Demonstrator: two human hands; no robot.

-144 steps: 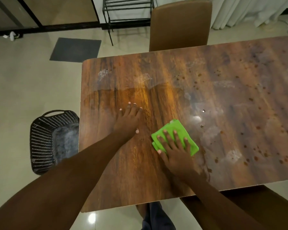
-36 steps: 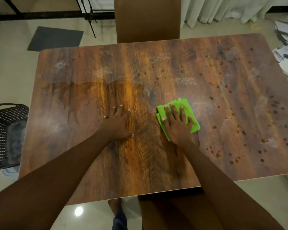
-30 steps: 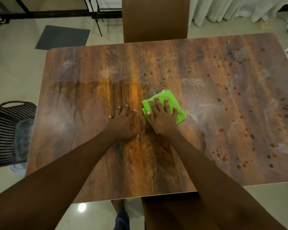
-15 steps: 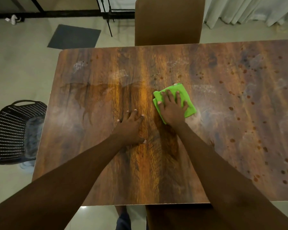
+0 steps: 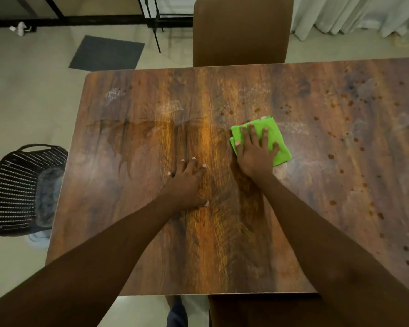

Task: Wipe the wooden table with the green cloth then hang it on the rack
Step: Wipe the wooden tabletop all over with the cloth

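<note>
Green cloth [image 5: 274, 131] lies folded beneath the right hand [image 5: 255, 159], its fingers [image 5: 252, 134] straight and spread, pressing it flat mid-bench [image 5: 128, 208]. The left hand [image 5: 187, 182] rests splayed on bare wood beside it. Brown spots [image 5: 350, 103] dot the surface rightward — chair [image 5: 241, 31] and rack [image 5: 157, 41] beyond, black basket [image 5: 17, 185] on the floor, left.

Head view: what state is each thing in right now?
wooden table: brown spots on its right part, smears elsewhere.
green cloth: folded, lying flat on the table.
right hand: fingers straight, pressing the cloth.
left hand: flat on bare wood.
black basket: upright on the floor, something grey inside.
</note>
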